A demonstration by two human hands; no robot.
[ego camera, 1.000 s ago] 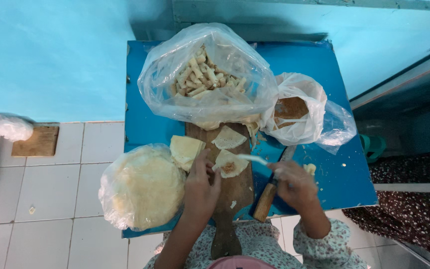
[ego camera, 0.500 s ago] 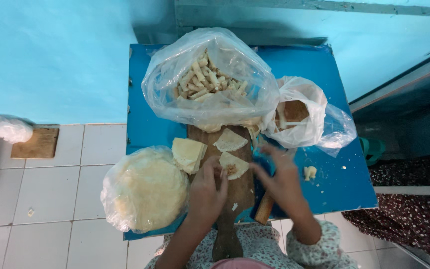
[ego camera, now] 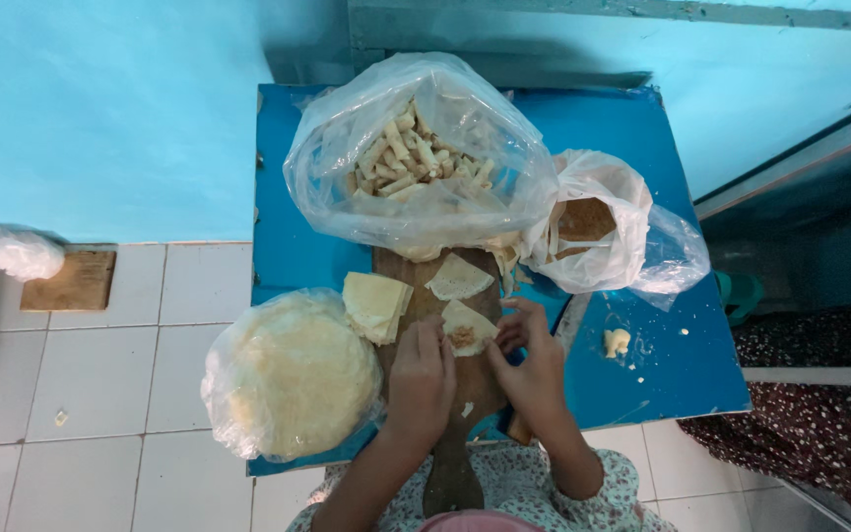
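Observation:
On a wooden board (ego camera: pixel 465 394) lies a pale triangular dough wrapper (ego camera: pixel 467 328) with a brown spot of filling in its middle. My left hand (ego camera: pixel 422 379) rests on the board with its fingertips at the wrapper's left edge. My right hand (ego camera: pixel 532 366) touches the wrapper's right edge with bent fingers. A second flat wrapper (ego camera: pixel 459 279) lies further up the board. A stack of cut wrappers (ego camera: pixel 375 304) sits at the board's left side.
A big clear bag of rolled pastry sticks (ego camera: pixel 416 163) and a smaller bag with brown filling (ego camera: pixel 588 225) stand at the back of the blue table (ego camera: pixel 662 384). A bagged round stack of sheets (ego camera: pixel 293 374) overhangs the left edge. A dough scrap (ego camera: pixel 617 342) lies to the right.
My right hand has put down the spoon-like tool it held a second ago and moved left onto the filled wrapper. Both hands now meet at that wrapper.

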